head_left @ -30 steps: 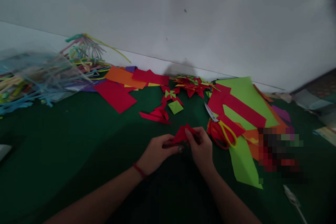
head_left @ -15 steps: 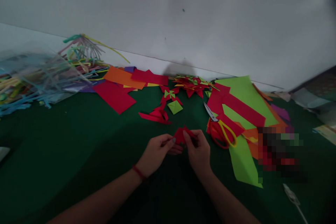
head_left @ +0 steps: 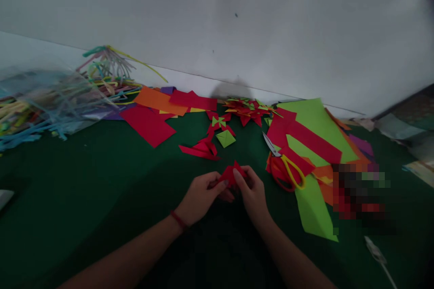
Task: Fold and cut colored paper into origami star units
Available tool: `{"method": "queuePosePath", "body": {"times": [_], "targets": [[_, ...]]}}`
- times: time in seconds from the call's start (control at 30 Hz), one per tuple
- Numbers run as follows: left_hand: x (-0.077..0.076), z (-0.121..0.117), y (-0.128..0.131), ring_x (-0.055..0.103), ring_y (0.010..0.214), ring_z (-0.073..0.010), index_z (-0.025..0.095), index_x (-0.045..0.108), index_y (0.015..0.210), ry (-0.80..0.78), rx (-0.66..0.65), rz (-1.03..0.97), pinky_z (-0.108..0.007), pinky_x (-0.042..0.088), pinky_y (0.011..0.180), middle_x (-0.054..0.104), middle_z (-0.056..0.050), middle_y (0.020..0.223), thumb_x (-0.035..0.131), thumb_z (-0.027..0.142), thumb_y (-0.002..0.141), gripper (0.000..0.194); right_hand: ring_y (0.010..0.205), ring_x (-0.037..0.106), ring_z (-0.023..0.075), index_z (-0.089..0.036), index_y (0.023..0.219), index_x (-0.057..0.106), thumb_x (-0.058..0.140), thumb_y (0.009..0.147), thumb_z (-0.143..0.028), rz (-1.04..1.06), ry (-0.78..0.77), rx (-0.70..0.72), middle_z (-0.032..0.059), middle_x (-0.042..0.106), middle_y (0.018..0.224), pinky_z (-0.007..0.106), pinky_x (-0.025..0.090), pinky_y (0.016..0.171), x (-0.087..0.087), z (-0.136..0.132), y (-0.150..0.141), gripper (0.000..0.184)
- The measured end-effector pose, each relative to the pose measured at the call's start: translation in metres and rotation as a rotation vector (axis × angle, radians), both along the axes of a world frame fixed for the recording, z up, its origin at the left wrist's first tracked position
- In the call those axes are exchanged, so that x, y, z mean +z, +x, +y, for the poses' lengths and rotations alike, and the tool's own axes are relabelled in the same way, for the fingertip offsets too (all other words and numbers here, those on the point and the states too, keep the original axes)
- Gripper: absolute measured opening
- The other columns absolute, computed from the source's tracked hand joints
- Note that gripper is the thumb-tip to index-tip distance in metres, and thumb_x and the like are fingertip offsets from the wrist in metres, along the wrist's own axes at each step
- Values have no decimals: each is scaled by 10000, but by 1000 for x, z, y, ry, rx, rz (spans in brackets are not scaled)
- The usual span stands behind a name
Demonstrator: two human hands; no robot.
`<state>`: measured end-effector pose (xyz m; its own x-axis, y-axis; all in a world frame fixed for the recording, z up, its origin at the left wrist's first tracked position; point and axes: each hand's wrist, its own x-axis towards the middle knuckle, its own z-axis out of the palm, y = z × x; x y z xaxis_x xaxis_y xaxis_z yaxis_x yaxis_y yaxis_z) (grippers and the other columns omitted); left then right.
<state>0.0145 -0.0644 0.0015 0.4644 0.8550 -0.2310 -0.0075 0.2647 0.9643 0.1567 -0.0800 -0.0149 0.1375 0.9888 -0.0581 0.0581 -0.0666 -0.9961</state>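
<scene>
Between my hands is a small folded piece of red paper (head_left: 230, 173), pointed at its top. My left hand (head_left: 202, 194) pinches its left side, thumb on the near face and fingers behind. My right hand (head_left: 250, 187) grips the right side, with the thumb pressed on the front. Just beyond lie a folded green paper square (head_left: 225, 138) and some folded red paper pieces (head_left: 203, 148). Right of my hands rest scissors (head_left: 283, 162) with one red and one yellow handle loop, blades partly apart and pointing away.
A pile of red and green paper stars (head_left: 249, 109) sits near the wall. Coloured paper sheets (head_left: 325, 131) spread at right, more red paper (head_left: 149, 124) at left. Pipe cleaners in a clear plastic bag (head_left: 57, 95) fill the far left. A white cable (head_left: 378, 253) lies lower right.
The red paper has shifted slightly left and turned a little in my fingers. My right hand has moved a bit left, closer to my left hand. Other things stay in place.
</scene>
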Motion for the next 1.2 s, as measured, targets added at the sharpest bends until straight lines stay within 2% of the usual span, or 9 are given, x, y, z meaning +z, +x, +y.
{"method": "queuePosePath", "body": {"times": [0.2,0.5,0.6,0.87,1.0,1.07,1.2], "targets": [[-4,1,0,650,653,-165,130,519,757,-9,-30,-14,-300,513,663,650,-30,674,505,285,813,166,494,464,71,-180,749,525,551,799,-343,22,4,39,-57,505,560,176,365,463,-2,0,2,172],[-10,4,-5,637,700,-177,102,567,959,-53,-166,-135,-341,513,676,655,-57,761,569,262,770,247,501,436,66,-179,712,530,557,797,-307,-85,46,84,-57,487,558,176,349,470,0,-2,1,156],[-10,5,-6,645,673,-172,100,568,935,-53,-208,-112,-324,502,678,652,-55,766,589,249,759,231,508,443,66,-181,715,531,556,798,-301,-87,43,113,-50,509,589,176,345,464,2,-4,0,147],[-13,6,-8,637,613,-159,116,568,890,-107,-292,-254,-289,494,590,610,-62,862,578,245,766,179,430,414,47,-177,717,500,542,811,-306,37,23,186,-65,475,529,168,311,411,5,-8,0,165],[-10,5,-8,632,587,-151,109,568,814,-116,-338,-175,-265,463,608,621,-40,760,610,277,743,187,402,418,45,-176,689,483,536,815,-320,19,23,197,-65,472,507,166,307,388,3,-7,1,199],[-7,4,-7,637,593,-165,110,555,795,-122,-330,-139,-271,456,622,632,-41,684,571,352,769,244,388,416,45,-179,679,473,533,818,-322,4,27,174,-68,468,482,165,301,379,1,-5,2,208],[-3,3,-6,638,573,-179,114,552,786,-131,-316,-81,-291,453,633,647,-59,568,369,471,851,406,370,408,42,-181,681,467,533,818,-329,5,23,133,-68,478,468,160,278,360,-2,-2,5,212]]}}
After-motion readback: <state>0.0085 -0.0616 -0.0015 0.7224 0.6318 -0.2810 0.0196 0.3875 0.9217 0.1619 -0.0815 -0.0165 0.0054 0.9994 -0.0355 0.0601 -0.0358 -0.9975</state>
